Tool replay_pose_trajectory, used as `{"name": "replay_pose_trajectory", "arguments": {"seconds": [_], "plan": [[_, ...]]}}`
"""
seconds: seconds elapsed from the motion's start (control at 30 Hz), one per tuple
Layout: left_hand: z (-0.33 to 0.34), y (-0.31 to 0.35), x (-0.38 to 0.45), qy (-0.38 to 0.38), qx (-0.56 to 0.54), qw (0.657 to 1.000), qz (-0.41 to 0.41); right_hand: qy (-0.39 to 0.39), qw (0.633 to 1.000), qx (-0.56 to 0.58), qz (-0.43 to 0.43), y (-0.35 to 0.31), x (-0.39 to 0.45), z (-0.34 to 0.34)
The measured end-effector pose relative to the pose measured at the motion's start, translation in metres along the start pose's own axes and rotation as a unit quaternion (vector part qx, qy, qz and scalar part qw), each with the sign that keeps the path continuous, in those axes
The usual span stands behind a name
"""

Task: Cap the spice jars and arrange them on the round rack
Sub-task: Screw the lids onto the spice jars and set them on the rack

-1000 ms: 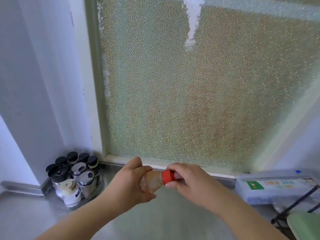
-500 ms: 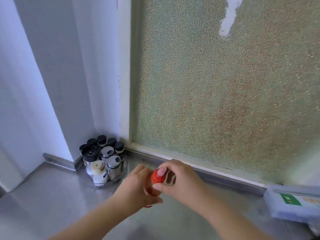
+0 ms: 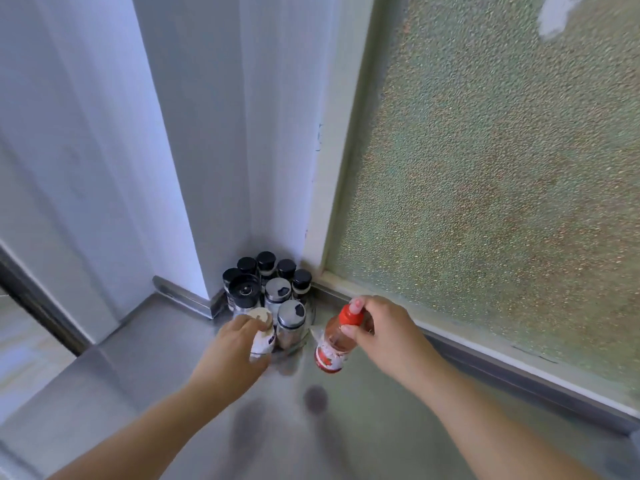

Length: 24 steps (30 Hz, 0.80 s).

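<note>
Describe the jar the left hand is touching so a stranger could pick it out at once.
Find the corner where the white wall meets the frosted window; a round rack crowded with spice jars stands there on the steel counter. At its near edge, under the left hand, is the white jar. It alone has a pale cream lid and white body; its neighbours have black or silver tops.

Frosted window (image 3: 502,188), white walls (image 3: 86,133)
</note>
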<state>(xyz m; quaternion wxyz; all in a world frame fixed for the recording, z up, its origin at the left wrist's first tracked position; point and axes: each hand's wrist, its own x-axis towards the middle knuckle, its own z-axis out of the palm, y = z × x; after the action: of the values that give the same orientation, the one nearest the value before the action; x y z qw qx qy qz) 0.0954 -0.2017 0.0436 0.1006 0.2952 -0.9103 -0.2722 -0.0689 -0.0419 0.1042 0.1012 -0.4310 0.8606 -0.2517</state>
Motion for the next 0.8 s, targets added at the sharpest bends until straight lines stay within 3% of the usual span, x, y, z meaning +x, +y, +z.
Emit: {"name": "replay_pose_trajectory", "arguments": {"seconds": [0.2, 0.43, 0.8], "plan": [[-0.012, -0.03, 0.031, 0.011, 0.017, 1.0, -0.022, 0.017, 0.999, -0.049, 0.011, 0.002, 0.056, 0.016], [-0.016, -0.052, 0.05, 0.014, -0.001, 0.999, -0.035, -0.019, 0.999, -0.037, 0.016, -0.004, 0.108, 0.048], [-0.011, -0.071, 0.053, -0.085, -0.011, 0.995, -0.057, -0.075, 0.996, -0.013, 0.048, -0.004, 0.128, 0.083]]}}
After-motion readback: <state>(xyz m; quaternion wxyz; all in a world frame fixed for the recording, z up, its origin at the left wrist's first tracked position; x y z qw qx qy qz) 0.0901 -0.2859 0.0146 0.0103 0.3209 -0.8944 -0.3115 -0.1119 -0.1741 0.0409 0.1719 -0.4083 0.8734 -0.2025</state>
